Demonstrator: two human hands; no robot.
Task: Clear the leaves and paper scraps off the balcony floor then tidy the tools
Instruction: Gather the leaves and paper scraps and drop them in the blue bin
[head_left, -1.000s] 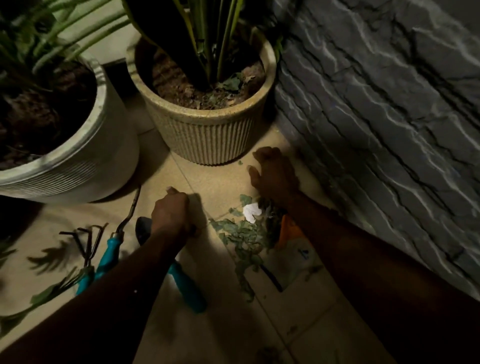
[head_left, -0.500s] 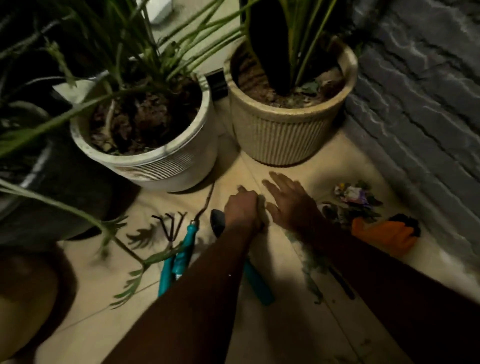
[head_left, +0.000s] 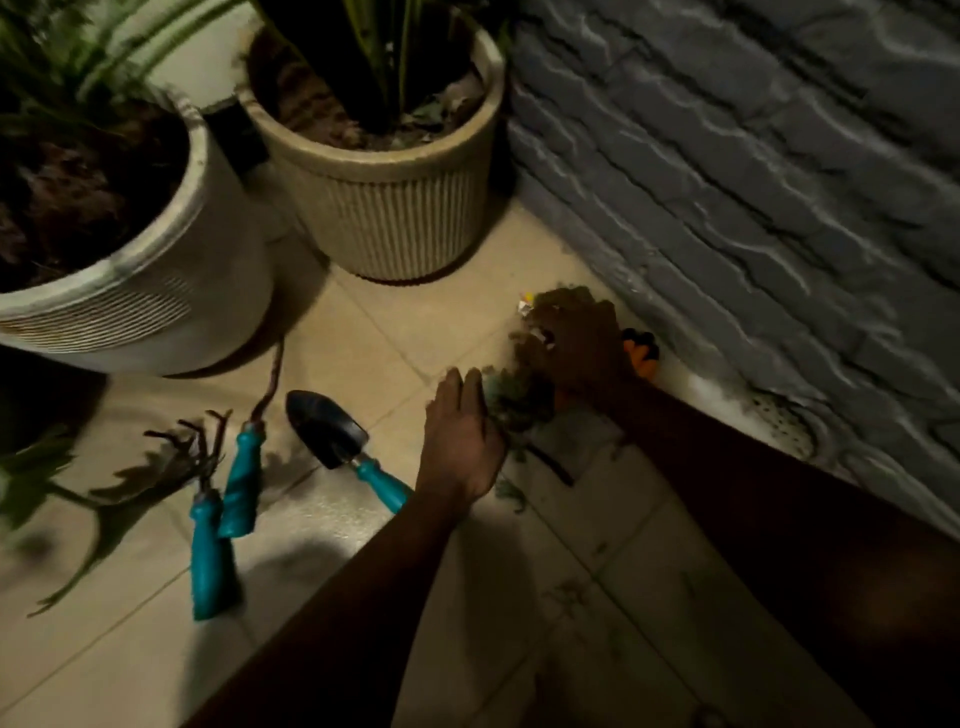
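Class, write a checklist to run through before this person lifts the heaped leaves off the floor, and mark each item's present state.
1. Leaf pile held between both hands: ok.
2. Left hand flat, fingers straight against the pile: ok.
3. Right hand has a firm grip: cannot tell, blurred.
4. Floor free of strays: not ok, a leaf scrap lies by the left wrist.
5. Trowel put away: not ok, it lies loose on the floor.
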